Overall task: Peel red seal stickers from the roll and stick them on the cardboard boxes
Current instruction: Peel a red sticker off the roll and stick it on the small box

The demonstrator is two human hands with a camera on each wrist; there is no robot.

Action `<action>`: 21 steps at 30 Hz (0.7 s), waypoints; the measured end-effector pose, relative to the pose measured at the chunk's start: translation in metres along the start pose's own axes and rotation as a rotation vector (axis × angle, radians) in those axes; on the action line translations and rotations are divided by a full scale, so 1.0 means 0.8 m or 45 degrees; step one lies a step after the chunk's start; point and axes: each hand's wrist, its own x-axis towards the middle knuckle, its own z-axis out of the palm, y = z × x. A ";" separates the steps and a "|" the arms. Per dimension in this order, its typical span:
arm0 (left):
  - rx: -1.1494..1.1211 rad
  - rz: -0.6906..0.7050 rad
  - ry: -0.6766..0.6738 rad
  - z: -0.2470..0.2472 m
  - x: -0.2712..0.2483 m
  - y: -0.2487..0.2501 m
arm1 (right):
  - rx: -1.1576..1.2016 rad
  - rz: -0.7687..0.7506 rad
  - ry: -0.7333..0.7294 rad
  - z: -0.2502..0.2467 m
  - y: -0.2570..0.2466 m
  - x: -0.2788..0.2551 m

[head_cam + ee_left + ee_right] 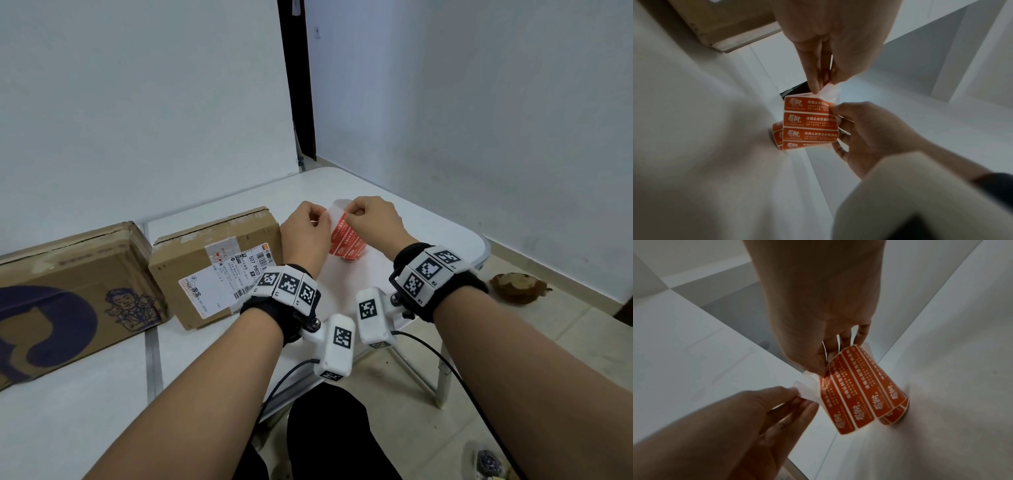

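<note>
A strip of red seal stickers (345, 240) runs up from the roll (892, 417), which rests on the white table (212, 377). My left hand (320, 219) pinches the bare white backing paper (830, 92) at the strip's top end. My right hand (350, 213) pinches the corner of the topmost sticker (807, 104), right beside the left hand. In the right wrist view the strip (857, 391) curves between both hands. A small cardboard box (191, 253) with shipping labels lies left of the hands. A larger printed box (68, 294) lies at the far left.
White walls close in behind and to the right of the table. The table's right edge (479, 240) drops to a tiled floor, where a brown object (515, 287) lies. Cables (455, 373) hang from the wrist cameras over my lap.
</note>
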 end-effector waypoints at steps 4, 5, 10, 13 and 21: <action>0.014 0.054 0.016 -0.014 0.003 0.009 | -0.059 0.008 0.015 0.003 0.003 0.003; -0.008 0.046 0.019 -0.020 0.004 0.011 | -0.064 0.008 0.016 0.002 0.003 0.003; -0.181 -0.055 0.022 -0.040 0.001 0.017 | -0.132 -0.009 0.025 0.001 0.001 0.006; -0.264 -0.085 0.023 -0.048 -0.004 0.020 | -0.243 -0.003 0.025 0.000 -0.002 0.012; -0.429 -0.083 0.075 -0.082 0.009 0.045 | -0.431 -0.090 -0.027 -0.002 -0.009 0.020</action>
